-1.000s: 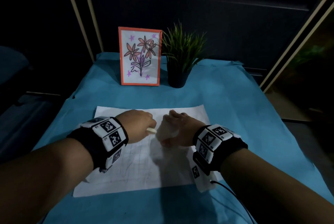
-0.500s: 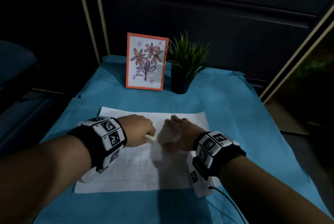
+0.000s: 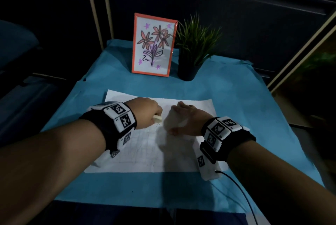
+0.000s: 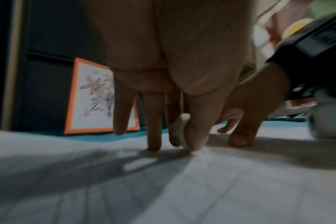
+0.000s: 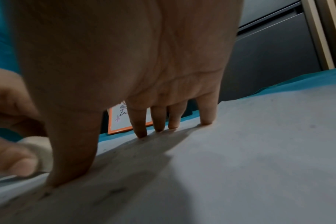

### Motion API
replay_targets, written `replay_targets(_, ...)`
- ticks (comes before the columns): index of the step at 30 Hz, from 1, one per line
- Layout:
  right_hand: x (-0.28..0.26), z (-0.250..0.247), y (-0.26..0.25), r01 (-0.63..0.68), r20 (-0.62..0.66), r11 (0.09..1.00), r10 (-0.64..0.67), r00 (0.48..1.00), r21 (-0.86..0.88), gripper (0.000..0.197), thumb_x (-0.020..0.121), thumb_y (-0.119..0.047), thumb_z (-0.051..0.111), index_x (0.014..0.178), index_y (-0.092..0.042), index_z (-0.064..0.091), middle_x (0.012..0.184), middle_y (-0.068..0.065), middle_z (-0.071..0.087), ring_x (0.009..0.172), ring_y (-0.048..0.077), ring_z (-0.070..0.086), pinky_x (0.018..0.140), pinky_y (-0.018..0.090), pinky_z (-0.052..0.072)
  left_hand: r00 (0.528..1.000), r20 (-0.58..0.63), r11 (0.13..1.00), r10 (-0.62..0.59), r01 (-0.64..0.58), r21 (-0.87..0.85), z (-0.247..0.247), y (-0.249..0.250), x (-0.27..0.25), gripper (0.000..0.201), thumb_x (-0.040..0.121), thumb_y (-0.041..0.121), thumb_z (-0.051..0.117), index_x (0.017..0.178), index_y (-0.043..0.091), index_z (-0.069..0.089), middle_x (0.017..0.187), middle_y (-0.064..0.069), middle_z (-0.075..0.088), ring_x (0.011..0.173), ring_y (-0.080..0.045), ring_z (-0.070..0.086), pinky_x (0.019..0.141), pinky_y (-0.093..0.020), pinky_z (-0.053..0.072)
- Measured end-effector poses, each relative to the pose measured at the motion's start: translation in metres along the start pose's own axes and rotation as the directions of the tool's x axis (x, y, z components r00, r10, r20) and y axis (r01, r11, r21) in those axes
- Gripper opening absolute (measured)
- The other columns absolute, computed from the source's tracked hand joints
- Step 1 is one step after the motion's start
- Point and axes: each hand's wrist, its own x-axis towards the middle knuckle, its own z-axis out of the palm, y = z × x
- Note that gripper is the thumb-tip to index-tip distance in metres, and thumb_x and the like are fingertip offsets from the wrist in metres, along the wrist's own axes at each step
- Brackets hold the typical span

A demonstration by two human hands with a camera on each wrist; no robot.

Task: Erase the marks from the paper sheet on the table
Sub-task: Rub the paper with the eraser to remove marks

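Paper sheet [image 3: 185, 154] lies flat on the blue-covered surface [image 3: 245, 97], faint pencil grid still showing. Beside its middle, the left hand [image 3: 145, 114] pinches a white eraser [image 3: 157, 119] in its grip, barely shifted since a second ago; rubbing continues. The right hand [image 3: 183, 122] presses flat, fingers straight, steadying it.

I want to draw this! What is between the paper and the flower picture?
Only bare blue cloth. The head view shows the strip between the paper and the picture, with nothing lying on it.
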Motion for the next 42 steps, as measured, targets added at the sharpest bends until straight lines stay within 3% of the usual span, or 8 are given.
replay_targets(3, -0.003, -0.001, 0.0, -0.017, 0.009, 1.0, 0.017, 1.0, 0.018, 0.088, 0.082, -0.053, 0.063, 0.15, -0.025, 0.015, 0.158, -0.003, 0.009, 0.144, 0.02, 0.018, 0.117, 0.035, 0.018, 0.995, 0.082, 0.998, 0.053, -0.055, 0.015, 0.0, 0.004, -0.003, 0.018, 0.096, 0.025, 0.05, 0.106, 0.019, 0.063, 0.106, 0.001, 0.059, 0.093, -0.018, 0.053, 0.077, -0.029, 0.039)
replay_targets(9, -0.001, 0.001, -0.003, -0.031, -0.04, 0.999, 0.032, 0.999, 0.027, 0.047, 0.086, -0.047, 0.058, 0.124, -0.028, 0.039, 0.134, -0.001, 0.037, 0.133, 0.023, 0.032, 0.109, 0.038, 0.029, 0.998, 0.056, 0.999, 0.036, -0.036, 0.004, -0.001, 0.002, -0.004, 0.021, 0.099, 0.031, 0.046, 0.107, 0.02, 0.062, 0.106, 0.003, 0.058, 0.097, -0.019, 0.056, 0.077, -0.026, 0.038)
replay_targets(14, -0.011, 0.0, -0.003, -0.036, -0.008, 0.999, 0.036, 0.999, -0.01, 0.068, 0.084, -0.044, 0.063, 0.141, -0.023, 0.034, 0.145, 0.001, 0.028, 0.134, 0.024, 0.032, 0.109, 0.038, 0.033, 0.997, 0.06, 0.999, 0.045, -0.046, 0.019, 0.002, 0.006, -0.006, 0.018, 0.097, 0.025, 0.047, 0.103, 0.018, 0.063, 0.103, 0.003, 0.057, 0.089, -0.017, 0.053, 0.072, -0.025, 0.035)
replay_targets(19, -0.001, 0.004, -0.009, -0.034, 0.0, 0.999, 0.034, 0.999, 0.025, 0.083, 0.056, -0.067, 0.061, 0.131, -0.036, 0.041, 0.13, -0.001, 0.034, 0.128, 0.022, 0.036, 0.106, 0.045, 0.038, 0.992, 0.111, 0.997, 0.054, -0.06, 0.051, -0.002, 0.007, -0.007, 0.021, 0.097, 0.029, 0.047, 0.109, 0.022, 0.063, 0.107, 0.005, 0.058, 0.094, -0.016, 0.054, 0.078, -0.028, 0.041)
replay_targets(23, -0.01, 0.003, -0.003, -0.019, 0.024, 1.0, 0.02, 1.0, -0.009, 0.073, 0.078, -0.057, 0.062, 0.14, -0.033, 0.031, 0.146, 0.002, 0.024, 0.136, 0.021, 0.023, 0.11, 0.045, 0.031, 1.0, 0.028, 1.0, -0.013, 0.013, 0.013, 0.008, 0.007, -0.01, 0.021, 0.098, 0.03, 0.046, 0.105, 0.019, 0.062, 0.106, 0.002, 0.059, 0.092, -0.019, 0.055, 0.076, -0.028, 0.04)
replay_targets(29, -0.013, 0.003, 0.006, -0.042, 0.08, 0.999, 0.042, 0.996, -0.005, 0.091, 0.075, -0.064, 0.063, 0.147, -0.045, 0.01, 0.158, -0.005, -0.008, 0.146, 0.02, 0.005, 0.117, 0.043, 0.018, 0.99, 0.131, 0.998, 0.057, -0.056, -0.008, 0.004, 0.006, -0.02, 0.022, 0.097, 0.031, 0.048, 0.109, 0.021, 0.064, 0.106, 0.005, 0.059, 0.094, -0.015, 0.054, 0.081, -0.029, 0.043)
replay_targets(33, -0.013, 0.003, 0.007, -0.035, 0.07, 0.999, 0.034, 0.997, 0.007, 0.091, 0.076, -0.064, 0.063, 0.148, -0.045, 0.009, 0.159, -0.004, -0.01, 0.147, 0.021, 0.001, 0.118, 0.044, 0.016, 0.999, 0.029, 1.0, -0.022, 0.022, -0.017, 0.005, 0.007, -0.013, 0.028, 0.1, 0.038, 0.044, 0.109, 0.018, 0.061, 0.107, 0.002, 0.058, 0.098, -0.02, 0.056, 0.079, -0.028, 0.039)
replay_targets(42, -0.016, 0.001, 0.004, -0.028, 0.053, 1.0, 0.028, 0.998, -0.005, 0.089, 0.077, -0.061, 0.064, 0.148, -0.041, 0.014, 0.157, -0.001, 0.002, 0.145, 0.024, 0.011, 0.115, 0.047, 0.022, 0.998, 0.064, 1.0, 0.013, -0.013, -0.001, 0.001, 0.012, -0.014, 0.021, 0.097, 0.031, 0.049, 0.109, 0.022, 0.063, 0.108, 0.003, 0.06, 0.098, -0.018, 0.056, 0.084, -0.031, 0.044)
